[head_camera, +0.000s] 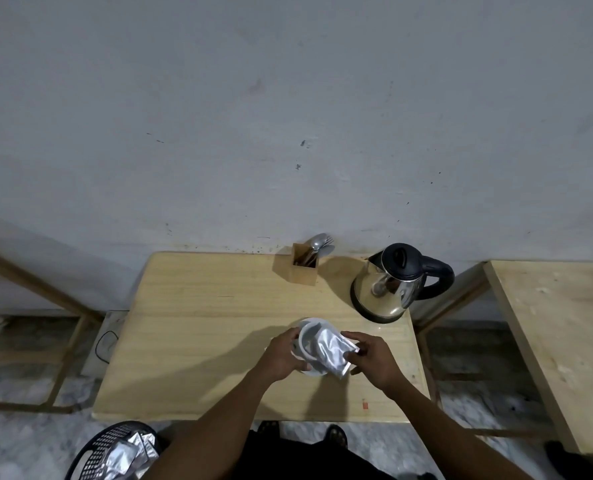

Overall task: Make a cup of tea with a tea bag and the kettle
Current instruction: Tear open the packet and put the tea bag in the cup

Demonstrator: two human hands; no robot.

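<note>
A white cup (308, 336) stands on a white saucer (314, 371) on the wooden table (201, 327). My left hand (281, 355) wraps around the cup's left side. A silver foil tea bag packet (329, 351) is held over the cup, pinched by my right hand (371, 362) at its right edge. The steel kettle (392, 285) with a black lid and handle stands at the table's back right, apart from both hands.
A wooden holder (303, 266) with spoons and a fork stands at the back by the wall. A black basket (115, 452) with more foil packets sits on the floor at the lower left. A second wooden table (558, 334) stands to the right.
</note>
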